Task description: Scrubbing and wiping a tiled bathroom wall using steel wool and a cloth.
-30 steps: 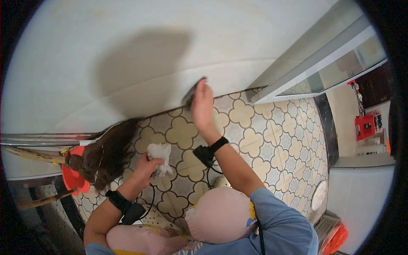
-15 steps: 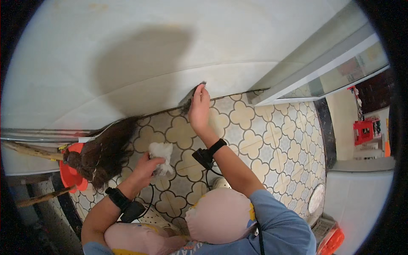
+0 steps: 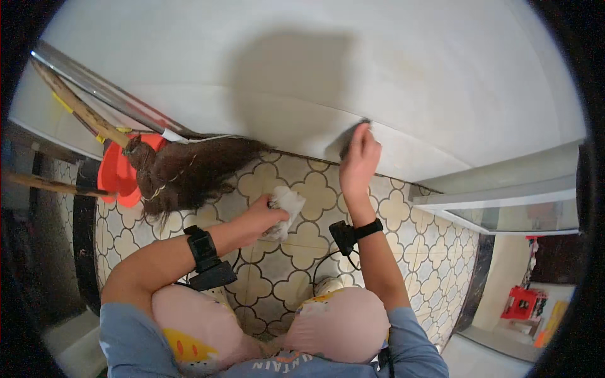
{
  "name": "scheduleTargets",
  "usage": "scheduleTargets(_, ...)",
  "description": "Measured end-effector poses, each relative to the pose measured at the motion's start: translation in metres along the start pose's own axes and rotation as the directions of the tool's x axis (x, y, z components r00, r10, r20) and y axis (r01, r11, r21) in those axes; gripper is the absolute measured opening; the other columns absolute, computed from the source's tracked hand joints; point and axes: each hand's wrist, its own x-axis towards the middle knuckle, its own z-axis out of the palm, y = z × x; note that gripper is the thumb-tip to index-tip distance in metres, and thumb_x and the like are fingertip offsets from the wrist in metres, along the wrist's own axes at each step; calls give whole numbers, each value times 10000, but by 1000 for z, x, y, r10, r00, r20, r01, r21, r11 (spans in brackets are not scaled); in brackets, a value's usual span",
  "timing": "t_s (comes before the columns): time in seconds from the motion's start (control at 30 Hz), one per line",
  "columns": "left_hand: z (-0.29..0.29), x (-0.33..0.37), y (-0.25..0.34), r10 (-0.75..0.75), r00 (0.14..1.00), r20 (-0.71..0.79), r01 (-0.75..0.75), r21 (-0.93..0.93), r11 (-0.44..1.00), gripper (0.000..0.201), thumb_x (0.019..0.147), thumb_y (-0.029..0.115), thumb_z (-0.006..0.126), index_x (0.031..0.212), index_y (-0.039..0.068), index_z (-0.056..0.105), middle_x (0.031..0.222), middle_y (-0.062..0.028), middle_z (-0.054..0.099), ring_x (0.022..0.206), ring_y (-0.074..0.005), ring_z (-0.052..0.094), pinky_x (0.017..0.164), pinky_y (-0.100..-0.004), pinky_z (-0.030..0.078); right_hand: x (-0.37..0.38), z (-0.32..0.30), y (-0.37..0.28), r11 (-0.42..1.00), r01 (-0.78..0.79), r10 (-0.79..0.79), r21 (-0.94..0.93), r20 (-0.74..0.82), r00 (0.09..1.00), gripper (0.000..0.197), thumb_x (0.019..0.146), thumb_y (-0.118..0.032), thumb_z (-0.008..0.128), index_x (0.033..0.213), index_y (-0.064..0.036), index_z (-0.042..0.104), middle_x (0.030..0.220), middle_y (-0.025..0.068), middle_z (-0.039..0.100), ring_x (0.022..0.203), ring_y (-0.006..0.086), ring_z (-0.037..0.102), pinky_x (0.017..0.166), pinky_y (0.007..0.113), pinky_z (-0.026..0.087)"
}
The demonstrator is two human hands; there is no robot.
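Observation:
My left hand (image 3: 261, 218) is closed on a crumpled white wad (image 3: 288, 206), either tissue or thin cloth; I cannot tell which. It hovers above the patterned floor, between my knees and the wall. Farther forward and to the right, my right hand (image 3: 360, 160) reaches to the low part of the white wall (image 3: 416, 142). Its fingers are pressed together around a small dark object (image 3: 367, 121), which shows just past the fingertips against the wall. The fingers hide most of it, so its kind is unclear.
A dark-bristled broom (image 3: 189, 170) leans at the left beside a red dustpan (image 3: 123, 173). Another wooden stick (image 3: 57, 183) stands near them. A glass-panelled door frame (image 3: 504, 211) juts out at the right. Beyond it sits a red crate (image 3: 523, 303). Flower-patterned tiles (image 3: 265, 277) cover the floor.
My view has turned, so the broom and dustpan appear higher and the wall tilts the other way. My right hand stays at the wall with the dark object; my left still grips the white wad.

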Motion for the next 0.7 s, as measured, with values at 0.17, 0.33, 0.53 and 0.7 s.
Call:
scheduleTargets(0.17, 5, -1, 4, -24, 995, -100, 35, 112, 993, 732, 707, 113, 706, 1325, 8, 327, 1183, -121, 551, 1021, -249, 559, 836, -372, 484, 25, -8, -29, 976, 220, -211, -11, 238, 948, 548, 761, -16, 523, 1305, -5, 456, 1110, 110, 525, 891, 277, 499, 784, 369, 424)
scheduleTargets(0.33, 0, -7, 10, -33, 996, -80, 26, -91, 996, 698, 720, 112, 691, 1312, 7, 336, 1143, -122, 559, 998, -247, 562, 825, -383, 487, 33, -35, 9, 922, 374, -335, -104, 273, 902, 576, 738, -63, 522, 1312, -68, 476, 1121, 69, 538, 899, 262, 501, 787, 359, 418)
scheduleTargets(0.53, 8, -5, 14, -21, 999, -27, 15, -194, 981, 581, 721, 101, 660, 1240, -6, 420, 1099, -140, 555, 947, -229, 575, 758, -342, 492, 39, -32, -5, 894, 426, -360, -139, 344, 867, 559, 751, -90, 514, 1309, -76, 478, 1103, 61, 543, 934, 254, 505, 793, 368, 418)
scheduleTargets(0.7, 14, -12, 19, 79, 996, -36, -83, -129, 988, 554, 726, 87, 650, 1218, -28, 424, 1081, -136, 559, 912, -222, 582, 736, -349, 502, 55, 0, -80, 848, 528, -474, -49, 376, 797, 551, 775, -112, 515, 1322, -83, 458, 1088, 62, 542, 971, 250, 507, 797, 372, 424)
